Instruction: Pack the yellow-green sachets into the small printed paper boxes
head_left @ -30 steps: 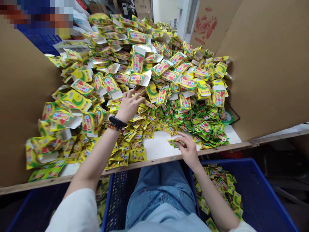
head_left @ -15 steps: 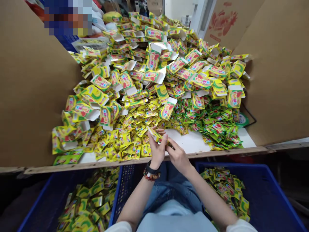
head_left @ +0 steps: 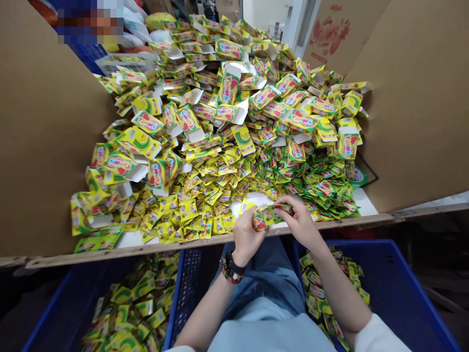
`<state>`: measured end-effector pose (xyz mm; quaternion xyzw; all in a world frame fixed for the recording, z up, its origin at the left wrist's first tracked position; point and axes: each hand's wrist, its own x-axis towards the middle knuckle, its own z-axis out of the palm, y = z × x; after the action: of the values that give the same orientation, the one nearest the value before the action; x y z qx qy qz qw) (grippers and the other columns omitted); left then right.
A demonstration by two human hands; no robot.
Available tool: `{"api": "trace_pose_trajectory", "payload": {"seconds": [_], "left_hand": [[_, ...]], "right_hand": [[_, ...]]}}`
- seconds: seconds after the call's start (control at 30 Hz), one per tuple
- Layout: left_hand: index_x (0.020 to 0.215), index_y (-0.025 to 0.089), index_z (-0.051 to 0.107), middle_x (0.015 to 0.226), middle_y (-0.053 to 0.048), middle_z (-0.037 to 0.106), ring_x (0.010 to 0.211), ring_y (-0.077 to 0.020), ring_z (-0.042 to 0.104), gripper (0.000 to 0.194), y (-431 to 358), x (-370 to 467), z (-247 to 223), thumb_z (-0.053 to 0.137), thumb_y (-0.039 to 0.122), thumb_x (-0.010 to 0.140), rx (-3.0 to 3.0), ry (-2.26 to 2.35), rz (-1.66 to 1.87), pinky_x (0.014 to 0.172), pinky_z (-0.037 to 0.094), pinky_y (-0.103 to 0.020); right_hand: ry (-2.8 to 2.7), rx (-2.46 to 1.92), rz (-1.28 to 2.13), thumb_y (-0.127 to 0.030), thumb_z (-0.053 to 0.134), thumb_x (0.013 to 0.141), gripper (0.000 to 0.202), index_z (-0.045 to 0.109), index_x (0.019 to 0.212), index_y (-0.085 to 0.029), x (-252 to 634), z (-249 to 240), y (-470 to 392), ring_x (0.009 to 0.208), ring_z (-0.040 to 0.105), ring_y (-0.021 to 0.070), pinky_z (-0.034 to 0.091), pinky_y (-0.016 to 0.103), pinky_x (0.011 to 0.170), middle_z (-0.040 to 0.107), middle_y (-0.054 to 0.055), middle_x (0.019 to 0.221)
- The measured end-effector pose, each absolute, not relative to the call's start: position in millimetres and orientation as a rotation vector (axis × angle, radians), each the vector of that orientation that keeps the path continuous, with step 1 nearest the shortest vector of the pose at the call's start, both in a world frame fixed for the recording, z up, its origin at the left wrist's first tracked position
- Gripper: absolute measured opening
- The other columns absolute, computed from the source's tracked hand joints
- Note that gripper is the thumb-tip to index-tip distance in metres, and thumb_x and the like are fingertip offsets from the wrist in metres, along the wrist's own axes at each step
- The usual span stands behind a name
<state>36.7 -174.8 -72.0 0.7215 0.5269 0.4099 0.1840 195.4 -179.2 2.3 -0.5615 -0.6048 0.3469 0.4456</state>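
Loading sachets into a small carton, looks like | head view: left hand (head_left: 246, 233) grips carton (head_left: 258, 221) at 6 o'clock on table edge (head_left: 190, 243) | right hand (head_left: 299, 221) pinches sachets (head_left: 282, 209) | next probably needs lining up with the carton's open end

Tall brown cardboard sheets (head_left: 40, 146) walled both sides of the white worktop (head_left: 366, 205); blue crates (head_left: 399, 288) stood below its near edge, a white doorframe (head_left: 298, 24) beyond.

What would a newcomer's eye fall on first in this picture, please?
A huge heap of yellow-green cartons covers the table between cardboard walls. At its near edge the left hand and right hand hold a small carton and sachets. Blue crates stand below.
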Motion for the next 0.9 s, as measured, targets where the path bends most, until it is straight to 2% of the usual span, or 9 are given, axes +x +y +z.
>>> {"api": "trace_pose_trajectory", "payload": {"seconds": [0.23, 0.33, 0.5, 0.63, 0.77, 0.9], "left_hand": [[0.115, 0.019, 0.059, 0.098, -0.005, 0.07, 0.087, -0.0225, 0.068, 0.049, -177.2, 36.5, -78.3, 0.071, 0.018, 0.068, 2.082, 1.362, 1.125, 0.075, 0.055, -0.033], [0.116, 0.02, 0.058, 0.101, -0.006, 0.071, 0.088, -0.0225, 0.069, 0.048, -182.9, 41.2, -85.9, 0.072, 0.02, 0.069, 2.008, 1.341, 1.163, 0.076, 0.057, -0.034], [0.121, 0.019, 0.056, 0.104, -0.009, 0.072, 0.091, -0.0227, 0.071, 0.046, -192.3, 52.7, -104.8, 0.068, 0.025, 0.076, 1.95, 1.358, 1.327, 0.082, 0.058, -0.036], [0.125, 0.017, 0.053, 0.11, -0.012, 0.071, 0.097, -0.0238, 0.071, 0.051, -192.0, 52.4, -114.9, 0.068, 0.028, 0.078, 1.919, 1.409, 1.442, 0.085, 0.059, -0.037], [0.126, 0.016, 0.052, 0.109, -0.012, 0.071, 0.096, -0.0234, 0.072, 0.049, -190.1, 48.8, -114.5, 0.066, 0.028, 0.08, 1.901, 1.439, 1.493, 0.083, 0.06, -0.035], [0.125, 0.019, 0.055, 0.109, -0.011, 0.072, 0.096, -0.0222, 0.072, 0.041, -189.5, 49.3, -110.5, 0.061, 0.024, 0.084, 1.888, 1.411, 1.52, 0.083, 0.06, -0.033]], "right_hand": [[-1.866, -1.422, 0.651, -0.017, 0.048, 0.092, 0.014, 0.062, 0.094, -0.021, 192.9, 6.8, -183.9, 0.087, 0.059, 0.0192, 0.048, 0.031, 0.078, 0.06, 0.004, 0.092], [-1.975, -1.595, 0.411, -0.013, 0.048, 0.091, 0.017, 0.061, 0.099, -0.02, 177.9, -1.9, -188.1, 0.094, 0.057, 0.023, 0.048, 0.034, 0.08, 0.057, 0.008, 0.098], [-2.044, -1.88, 0.045, -0.005, 0.047, 0.088, 0.024, 0.064, 0.099, -0.018, 158.5, -13.6, -192.1, 0.089, 0.055, 0.0262, 0.045, 0.037, 0.076, 0.062, 0.011, 0.092], [-1.934, -1.609, 0.02, -0.011, 0.05, 0.092, 0.027, 0.062, 0.115, -0.017, 156.4, -19.4, -192.8, 0.092, 0.057, 0.0241, 0.043, 0.036, 0.082, 0.066, 0.009, 0.097], [-1.786, -1.426, -0.172, -0.017, 0.053, 0.094, 0.025, 0.066, 0.114, -0.022, 152.8, -34.8, -198.6, 0.102, 0.057, 0.0247, 0.033, 0.043, 0.094, 0.072, 0.005, 0.095], [-1.785, -1.488, -0.056, -0.014, 0.051, 0.094, 0.026, 0.069, 0.111, -0.023, 145.9, -47.2, -205.4, 0.113, 0.057, 0.0256, 0.024, 0.045, 0.098, 0.077, 0.002, 0.092]]}}
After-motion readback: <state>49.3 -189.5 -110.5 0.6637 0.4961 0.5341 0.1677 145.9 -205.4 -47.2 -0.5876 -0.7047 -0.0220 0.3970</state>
